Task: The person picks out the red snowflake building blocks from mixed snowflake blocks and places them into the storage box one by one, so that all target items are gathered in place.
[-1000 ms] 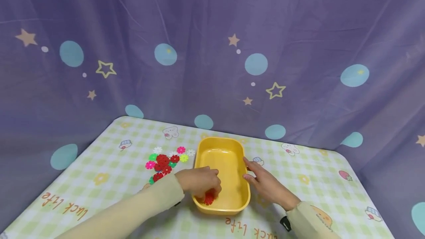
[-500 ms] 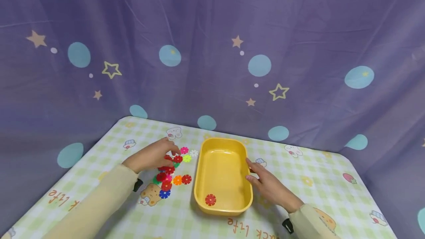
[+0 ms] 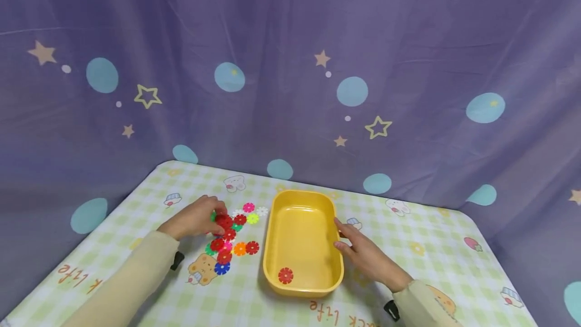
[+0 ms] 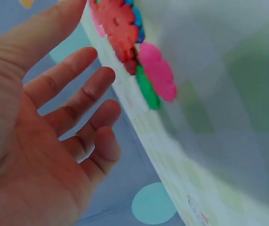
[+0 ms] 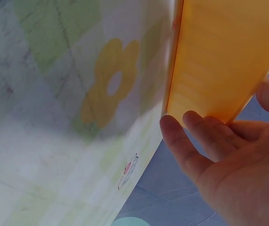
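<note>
While the left hand, thumb and fingers parted and gripping nothing, hovers at a heap of many-coloured flower-shaped discs, the right hand rests loosely open against the side of a yellow tray between the two hands. Inside it, in the near corner on the left hand's side, lies one red disc. Beneath spreads a green-and-white checked tablecloth, and beyond both hands hangs a purple curtain with stars and pale blue ovals.
</note>
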`<action>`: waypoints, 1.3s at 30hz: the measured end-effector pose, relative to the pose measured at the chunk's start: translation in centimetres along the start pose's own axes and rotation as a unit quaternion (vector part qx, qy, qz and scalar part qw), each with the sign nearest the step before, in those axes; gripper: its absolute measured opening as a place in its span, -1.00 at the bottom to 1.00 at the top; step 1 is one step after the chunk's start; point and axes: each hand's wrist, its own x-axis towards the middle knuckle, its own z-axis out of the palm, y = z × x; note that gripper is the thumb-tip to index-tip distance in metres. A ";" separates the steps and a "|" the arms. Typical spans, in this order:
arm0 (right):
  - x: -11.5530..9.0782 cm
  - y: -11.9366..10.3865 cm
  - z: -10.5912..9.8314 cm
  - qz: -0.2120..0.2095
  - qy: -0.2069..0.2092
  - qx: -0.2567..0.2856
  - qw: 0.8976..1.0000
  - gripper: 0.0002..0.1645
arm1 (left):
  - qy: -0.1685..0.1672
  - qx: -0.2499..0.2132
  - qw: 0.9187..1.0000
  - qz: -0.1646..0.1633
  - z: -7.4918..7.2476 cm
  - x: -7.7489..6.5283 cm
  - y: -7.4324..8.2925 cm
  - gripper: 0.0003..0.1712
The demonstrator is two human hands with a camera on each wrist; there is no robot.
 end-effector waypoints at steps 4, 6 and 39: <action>0.0 -0.2 0.1 -0.006 -0.001 -0.001 1.000 -0.29 | -0.006 -0.012 1.000 0.011 0.2 -0.7 -0.2 -0.66; -0.1 -0.3 0.1 -0.003 0.001 -0.003 1.000 -0.30 | -0.009 -0.021 0.999 0.025 0.5 -0.9 -0.3 -0.70; 0.1 0.0 0.2 -0.006 0.011 -0.010 1.000 -0.30 | 0.048 -0.051 0.973 0.222 -0.5 -0.8 7.4 -0.76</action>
